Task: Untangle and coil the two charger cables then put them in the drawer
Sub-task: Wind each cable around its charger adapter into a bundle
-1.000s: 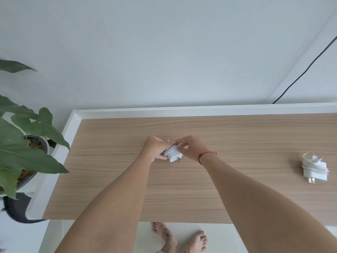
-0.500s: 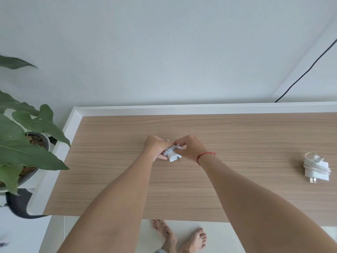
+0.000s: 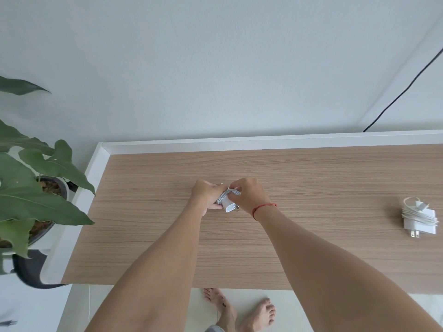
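1. The left hand (image 3: 205,195) and the right hand (image 3: 249,196) meet over the middle of the wood-grain surface (image 3: 311,178), with both forearms stretched out from the near edge.
2. Between them sits a small white charger (image 3: 229,204), held just above the surface or touching it — which of the two cannot be told. Its metal prongs point toward the near edge.
3. A white cable (image 3: 230,193) is wound in several turns round the far end of the charger's body.
4. The left hand grips the charger from its left side. Its fingers (image 3: 215,207) are curled under and round the block.
5. The right hand's fingers (image 3: 237,188) are curled down over the cable turns and pinch them against the charger. Where the cable's loose end lies is hidden by the hands.
6. A thin red string bracelet (image 3: 263,208) circles the right wrist.
7. The second charger (image 3: 419,219) lies flat near the right end of the surface, well apart from both hands. Its own cable is wrapped round the body, one small loop and a connector stick out on the far side, and its prongs face the near edge.
8. A raised white rim (image 3: 239,140) borders the surface on the far and left sides.
9. A potted plant (image 3: 31,188) with broad green leaves stands just beyond the left rim.
10. A black wire (image 3: 402,92) runs slantwise down the pale wall at the right.
11. Two bare feet (image 3: 239,310) stand on the pale floor below the near edge.
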Available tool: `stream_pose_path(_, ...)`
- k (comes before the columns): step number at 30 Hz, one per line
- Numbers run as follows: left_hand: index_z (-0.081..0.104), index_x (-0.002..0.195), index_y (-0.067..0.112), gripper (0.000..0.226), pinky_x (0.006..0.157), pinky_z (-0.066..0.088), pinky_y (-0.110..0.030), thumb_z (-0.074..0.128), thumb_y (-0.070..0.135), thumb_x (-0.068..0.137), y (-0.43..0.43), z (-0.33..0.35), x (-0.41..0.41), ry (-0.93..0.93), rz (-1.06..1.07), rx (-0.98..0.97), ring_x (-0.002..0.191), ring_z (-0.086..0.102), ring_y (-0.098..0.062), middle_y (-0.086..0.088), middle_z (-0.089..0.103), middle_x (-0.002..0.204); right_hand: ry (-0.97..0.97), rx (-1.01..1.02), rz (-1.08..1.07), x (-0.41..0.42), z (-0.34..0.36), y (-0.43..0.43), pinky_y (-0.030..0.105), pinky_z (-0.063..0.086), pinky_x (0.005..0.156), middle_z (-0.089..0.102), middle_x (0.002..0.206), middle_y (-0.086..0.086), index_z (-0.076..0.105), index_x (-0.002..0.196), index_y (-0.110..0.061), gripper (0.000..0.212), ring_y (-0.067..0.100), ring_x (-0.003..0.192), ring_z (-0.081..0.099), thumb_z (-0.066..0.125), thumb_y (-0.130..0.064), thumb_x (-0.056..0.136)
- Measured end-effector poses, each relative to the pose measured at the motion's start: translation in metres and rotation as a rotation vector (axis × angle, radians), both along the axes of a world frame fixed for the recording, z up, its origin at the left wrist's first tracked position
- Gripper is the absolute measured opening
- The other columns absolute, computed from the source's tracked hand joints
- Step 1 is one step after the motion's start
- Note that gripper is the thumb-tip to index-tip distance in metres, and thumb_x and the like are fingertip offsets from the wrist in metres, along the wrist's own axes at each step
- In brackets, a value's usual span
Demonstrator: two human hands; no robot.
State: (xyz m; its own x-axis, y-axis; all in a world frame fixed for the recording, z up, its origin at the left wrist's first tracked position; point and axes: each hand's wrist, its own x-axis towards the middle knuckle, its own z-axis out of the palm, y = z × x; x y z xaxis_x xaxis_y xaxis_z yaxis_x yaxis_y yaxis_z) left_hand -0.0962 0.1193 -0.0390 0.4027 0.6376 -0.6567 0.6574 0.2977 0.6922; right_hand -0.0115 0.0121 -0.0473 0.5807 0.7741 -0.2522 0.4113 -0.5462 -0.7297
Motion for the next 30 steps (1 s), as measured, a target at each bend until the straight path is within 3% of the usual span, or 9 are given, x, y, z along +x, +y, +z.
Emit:
stream_pose_path(4, 0.069, 0.097, -0.005, 0.031, 0.064, 0.062, -0.036, 0.08, 0.015, 0.075, 0.002, 0.003, 0.001, 0.004, 0.017, -0.073, 0.075, 0.072, -0.022, -0.014, 0.072, 0.09, 0.019, -0.005, 0.0, 0.002, -0.002, -0.001, 0.035, 0.055, 0.073, 0.072, 0.091, 0.011, 0.076, 0.093, -0.009, 0.018, 0.024, 0.085, 0.065, 0.06, -0.01, 0.085)
stream_pose_path(10, 0.066, 0.103, -0.005, 0.038, 0.055, 0.061, -0.033, 0.079, 0.012, 0.072, 0.003, 0.007, 0.008, 0.075, 0.017, -0.115, 0.069, 0.07, -0.021, -0.015, 0.071, 0.094, 0.026, 0.005, -0.012, 0.001, -0.005, -0.003, 0.037, 0.055, 0.073, 0.072, 0.086, 0.011, 0.076, 0.088, -0.008, 0.015, 0.024, 0.086, 0.067, 0.062, -0.01, 0.082)
stream_pose_path(16, 0.067, 0.087, -0.003, 0.039, 0.054, 0.061, -0.041, 0.086, 0.017, 0.058, -0.004, 0.013, 0.017, 0.132, 0.031, -0.024, 0.062, 0.072, -0.026, -0.013, 0.071, 0.076, 0.036, -0.006, -0.025, 0.0, -0.005, -0.001, 0.038, 0.056, 0.068, 0.071, 0.084, 0.013, 0.074, 0.08, -0.006, 0.013, 0.026, 0.082, 0.066, 0.061, -0.01, 0.081)
stream_pose_path(20, 0.064, 0.088, -0.006, 0.038, 0.047, 0.059, -0.045, 0.081, 0.017, 0.064, -0.01, 0.006, 0.016, 0.118, 0.074, 0.095, 0.059, 0.071, -0.034, -0.019, 0.07, 0.078, 0.058, -0.004, -0.016, 0.002, -0.008, -0.001, 0.037, 0.056, 0.069, 0.072, 0.086, 0.011, 0.075, 0.084, -0.008, 0.015, 0.025, 0.086, 0.067, 0.06, -0.009, 0.082)
stream_pose_path(23, 0.064, 0.081, -0.007, 0.022, 0.05, 0.059, -0.048, 0.075, 0.008, 0.069, -0.013, 0.003, 0.011, 0.064, 0.167, 0.09, 0.061, 0.07, -0.034, -0.02, 0.07, 0.079, 0.057, 0.007, -0.036, 0.0, -0.008, -0.002, 0.033, 0.054, 0.074, 0.073, 0.094, 0.008, 0.076, 0.094, -0.011, 0.018, 0.023, 0.091, 0.067, 0.062, -0.01, 0.084)
stream_pose_path(26, 0.064, 0.079, -0.002, 0.01, 0.049, 0.059, -0.04, 0.071, 0.004, 0.075, -0.016, 0.005, 0.006, 0.004, 0.253, 0.03, 0.061, 0.067, -0.027, -0.014, 0.067, 0.076, 0.053, 0.002, -0.048, 0.0, -0.009, -0.002, 0.032, 0.053, 0.078, 0.073, 0.096, 0.008, 0.076, 0.098, -0.011, 0.018, 0.022, 0.093, 0.066, 0.063, -0.011, 0.084)
stream_pose_path(30, 0.068, 0.091, -0.005, 0.017, 0.043, 0.057, -0.034, 0.072, 0.004, 0.078, -0.018, -0.001, -0.001, -0.043, 0.331, -0.022, 0.062, 0.068, -0.024, -0.017, 0.07, 0.087, 0.045, 0.005, -0.049, -0.003, -0.007, -0.004, 0.03, 0.052, 0.075, 0.072, 0.093, 0.008, 0.076, 0.097, -0.011, 0.018, 0.023, 0.091, 0.065, 0.063, -0.01, 0.084)
